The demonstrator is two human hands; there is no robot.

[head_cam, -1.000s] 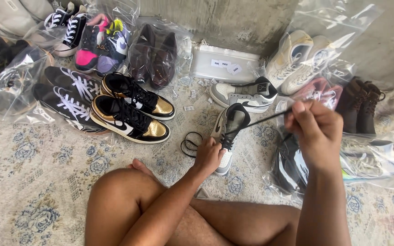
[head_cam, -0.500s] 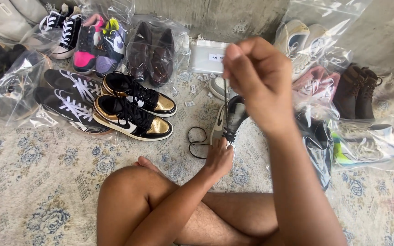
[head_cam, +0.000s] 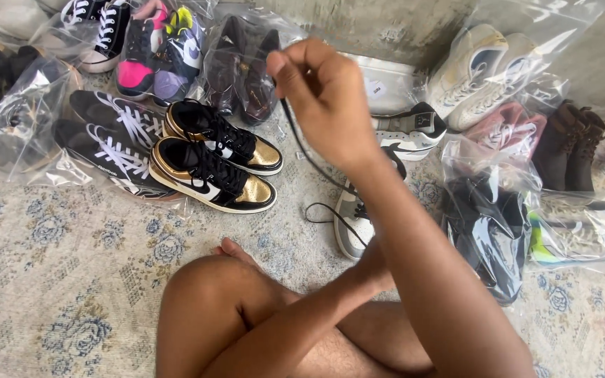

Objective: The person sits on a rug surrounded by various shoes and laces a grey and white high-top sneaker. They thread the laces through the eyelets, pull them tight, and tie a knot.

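The right hand point(head_cam: 327, 94) is raised, its fingers pinching a black lace point(head_cam: 309, 157) that runs down to the grey shoe point(head_cam: 350, 224). The left hand point(head_cam: 372, 266) is mostly hidden at the shoe; I cannot tell how its fingers stand.

I see a patterned rug point(head_cam: 57, 259) carrying everything. A gold-and-black pair of sneakers point(head_cam: 215, 157) lies on it; left of that pair, bagged black sneakers point(head_cam: 110, 136); right of it, a grey sneaker point(head_cam: 353, 220); farther right, more bagged shoes point(head_cam: 498, 224).

A thin matt black shoelace point(head_cam: 307, 150) runs to a grey-and-white leather-look sneaker point(head_cam: 351, 222). Nearby sneakers point(head_cam: 211, 175) show glossy metallic gold panels. Clear, crinkled plastic bags point(head_cam: 498, 217) gleam; the patterned carpet point(head_cam: 57, 266) looks woven, matt.
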